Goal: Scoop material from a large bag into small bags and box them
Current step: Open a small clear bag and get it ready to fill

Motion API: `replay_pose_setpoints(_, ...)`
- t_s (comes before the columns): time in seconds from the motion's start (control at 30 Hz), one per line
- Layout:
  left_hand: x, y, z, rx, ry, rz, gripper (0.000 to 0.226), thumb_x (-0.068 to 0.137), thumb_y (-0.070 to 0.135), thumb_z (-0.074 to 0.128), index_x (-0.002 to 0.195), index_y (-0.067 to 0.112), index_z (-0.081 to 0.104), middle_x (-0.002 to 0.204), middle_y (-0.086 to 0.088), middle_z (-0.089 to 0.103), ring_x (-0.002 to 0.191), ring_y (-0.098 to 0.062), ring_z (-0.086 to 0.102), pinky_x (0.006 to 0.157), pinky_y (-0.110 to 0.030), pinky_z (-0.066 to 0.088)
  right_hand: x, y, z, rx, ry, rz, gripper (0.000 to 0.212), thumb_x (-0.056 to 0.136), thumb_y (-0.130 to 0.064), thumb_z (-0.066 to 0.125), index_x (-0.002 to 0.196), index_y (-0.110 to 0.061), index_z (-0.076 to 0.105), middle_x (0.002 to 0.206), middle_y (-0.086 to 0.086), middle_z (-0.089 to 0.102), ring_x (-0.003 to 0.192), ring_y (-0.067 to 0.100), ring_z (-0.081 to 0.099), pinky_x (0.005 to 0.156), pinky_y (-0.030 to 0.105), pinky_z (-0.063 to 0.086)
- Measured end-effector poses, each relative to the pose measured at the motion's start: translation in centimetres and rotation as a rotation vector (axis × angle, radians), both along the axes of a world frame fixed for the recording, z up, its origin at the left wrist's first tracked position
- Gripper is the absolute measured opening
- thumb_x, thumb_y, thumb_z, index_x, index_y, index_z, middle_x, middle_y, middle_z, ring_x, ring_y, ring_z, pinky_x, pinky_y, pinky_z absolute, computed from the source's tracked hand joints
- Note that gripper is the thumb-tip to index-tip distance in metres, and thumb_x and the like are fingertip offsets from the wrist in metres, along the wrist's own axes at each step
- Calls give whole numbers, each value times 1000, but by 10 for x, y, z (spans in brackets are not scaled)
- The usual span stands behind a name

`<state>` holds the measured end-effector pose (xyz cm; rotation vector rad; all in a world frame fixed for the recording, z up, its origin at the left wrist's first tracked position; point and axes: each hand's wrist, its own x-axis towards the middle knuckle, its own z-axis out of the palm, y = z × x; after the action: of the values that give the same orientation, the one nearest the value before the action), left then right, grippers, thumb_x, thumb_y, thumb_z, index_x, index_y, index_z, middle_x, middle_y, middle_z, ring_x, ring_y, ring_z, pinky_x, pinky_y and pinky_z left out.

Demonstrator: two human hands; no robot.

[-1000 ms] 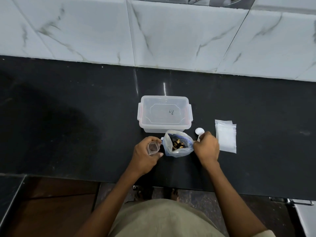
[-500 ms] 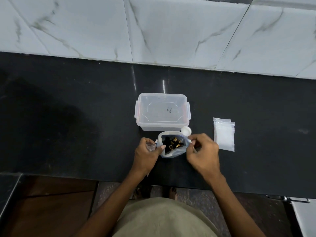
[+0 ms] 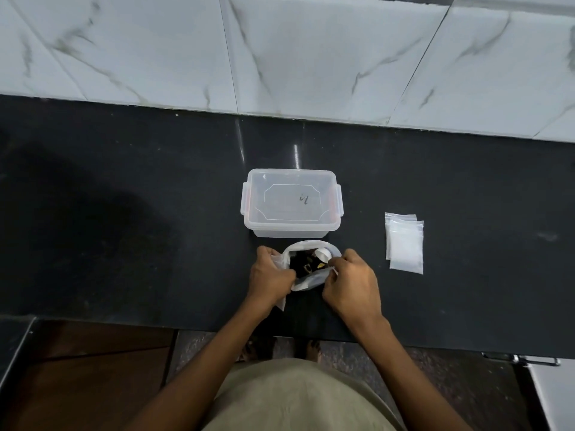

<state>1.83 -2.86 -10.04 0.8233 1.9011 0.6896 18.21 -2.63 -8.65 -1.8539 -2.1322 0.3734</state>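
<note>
Since a second ago your right hand (image 3: 353,283) has come in from beside the large bag (image 3: 306,265) to its mouth, and the white scoop (image 3: 323,254) that stood outside the rim now dips inside it; your left hand (image 3: 270,276) has closed in against the bag's left side. Your right fingers (image 3: 337,260) are curled and pinch the scoop's handle at the bag's right edge, with the bowl pointing away from them, left and slightly toward the wall, over the dark material (image 3: 306,266). Your left fingers are curled too, gripping clear plastic at the left rim; this looks like the small bag (image 3: 278,259) held against the large one, though you cannot tell the two films apart there. The coming move turns on that line: scoop on the right, small bag on the left, material between, so the load will probably travel leftward across the mouth. Beyond the bag, touching or nearly so, sits the lidded clear box (image 3: 292,203); the spare small bags (image 3: 404,242) lie well to your right on the black counter (image 3: 124,213)
</note>
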Motion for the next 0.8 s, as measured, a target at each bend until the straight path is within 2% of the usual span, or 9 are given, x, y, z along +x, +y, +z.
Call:
replay_pose_setpoints(0.1,1,1,-1,-3,-114,58,38,77,3,67,109,16,49,101,-2,59,85,-14,58,69,-29,52,-2,6,-1,-94,0,7,11,75,2,61,77,0,72,82,12,58,61,30,59,53,26,37)
replay_pose_setpoints(0.17,3,1,-1,2,-190,93,39,79,1,67,110,15,48,102,-3,59,86,-13,58,67,-26,49,-1,10,2,-135,46,48,14,74,2,62,79,-1,75,93,14,66,71,28,64,56,13,37)
replay_pose_setpoints(0.27,6,2,-2,27,-269,130,41,80,0,67,112,16,48,105,-5,60,92,-18,60,71,-30,52,2,13,9,-175,134,96,12,72,3,65,77,1,75,104,14,71,85,23,69,59,-3,34)
replay_pose_setpoints(0.33,8,3,0,48,-314,143,42,81,-3,65,114,16,49,110,-9,62,98,-22,63,77,-37,58,4,13,11,-182,130,82,12,73,2,65,77,1,76,106,14,72,88,23,69,58,-5,33)
replay_pose_setpoints(0.4,11,3,2,79,-375,146,43,81,-8,61,118,12,49,111,-10,62,96,-21,63,76,-35,58,5,13,11,-179,109,53,12,74,1,65,78,-1,77,107,14,72,93,25,70,58,-5,27)
replay_pose_setpoints(0.5,12,4,1,110,-421,167,47,79,-12,61,120,8,52,109,-12,63,92,-18,61,71,-27,51,6,15,12,-220,185,18,16,74,0,67,85,-3,80,92,11,75,84,21,70,63,-2,32)
replay_pose_setpoints(0.6,9,4,-1,113,-455,192,48,76,-16,61,118,8,54,109,-13,63,92,-19,61,70,-26,50,8,18,13,-278,297,-62,22,76,-2,69,92,-10,82,86,4,77,75,13,69,70,14,49)
replay_pose_setpoints(0.7,8,3,-2,100,-510,165,48,75,-22,55,109,12,55,102,-11,63,87,-18,61,69,-27,52,7,19,10,-237,209,-140,19,74,-5,65,84,-10,81,89,8,74,77,23,68,69,26,53)
replay_pose_setpoints(0.8,10,3,-3,109,-560,179,49,75,-24,49,108,12,55,100,-11,63,87,-19,61,71,-30,53,2,15,12,-235,180,-50,13,74,-6,65,77,-8,77,78,8,69,66,20,64,63,35,58)
